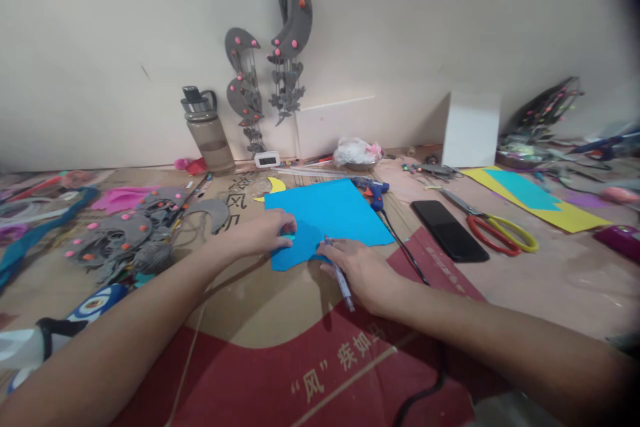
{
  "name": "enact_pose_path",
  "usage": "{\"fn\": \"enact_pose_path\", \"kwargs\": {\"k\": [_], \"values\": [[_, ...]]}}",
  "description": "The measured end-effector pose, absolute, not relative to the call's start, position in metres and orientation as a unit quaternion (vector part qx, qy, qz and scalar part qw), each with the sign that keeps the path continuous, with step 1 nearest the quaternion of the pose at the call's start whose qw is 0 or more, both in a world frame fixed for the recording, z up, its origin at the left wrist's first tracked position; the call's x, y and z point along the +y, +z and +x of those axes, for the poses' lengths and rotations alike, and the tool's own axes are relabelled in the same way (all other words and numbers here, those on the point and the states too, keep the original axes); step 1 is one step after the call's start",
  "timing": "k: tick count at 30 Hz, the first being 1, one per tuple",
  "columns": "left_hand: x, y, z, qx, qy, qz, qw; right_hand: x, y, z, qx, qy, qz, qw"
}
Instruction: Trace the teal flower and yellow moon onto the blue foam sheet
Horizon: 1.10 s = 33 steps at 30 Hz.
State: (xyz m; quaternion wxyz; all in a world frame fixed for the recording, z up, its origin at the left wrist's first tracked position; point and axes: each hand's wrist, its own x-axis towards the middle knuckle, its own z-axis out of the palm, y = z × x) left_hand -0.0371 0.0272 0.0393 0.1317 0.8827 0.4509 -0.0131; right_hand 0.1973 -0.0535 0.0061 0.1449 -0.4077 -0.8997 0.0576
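A blue sheet [333, 210] with an uneven lower edge lies on the printed cardboard in front of me. My left hand [267, 230] is over its left edge, fingers curled around a small teal piece [287, 237] that is mostly hidden. At the sheet's lower edge, my right hand [357, 270] grips a pale pen [344, 287], which slants down toward me. A yellow crescent [277, 185] pokes out behind the sheet's upper left corner. Just beyond the right corner rests a blue glue gun [377, 195], its black cord running toward me.
Right of the sheet lie a black phone [450, 230] and scissors [493, 227] with red and yellow handles. Yellow paper [575, 213] is farther right. Grey felt pieces [125, 233] with coloured dots pile up on the left. A water bottle [207, 133] stands by the wall.
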Motion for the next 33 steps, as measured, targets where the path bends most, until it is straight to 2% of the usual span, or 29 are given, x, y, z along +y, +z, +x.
{"fn": "enact_pose_path", "kwargs": {"k": [9,14,21,33], "values": [[0.026,0.040,-0.030,0.492,-0.035,0.856,0.157,-0.049,-0.017,0.201,-0.887,0.041,-0.408,0.211],[0.023,0.043,-0.028,0.481,-0.026,0.865,0.142,-0.057,-0.012,0.198,-0.903,0.033,-0.351,0.247],[0.030,0.038,-0.031,0.484,-0.013,0.859,0.165,-0.067,0.004,0.192,-0.948,0.117,-0.229,0.190],[0.044,0.043,-0.057,0.507,0.032,0.830,0.230,-0.064,-0.001,0.196,-0.939,0.134,-0.203,0.243]]}}
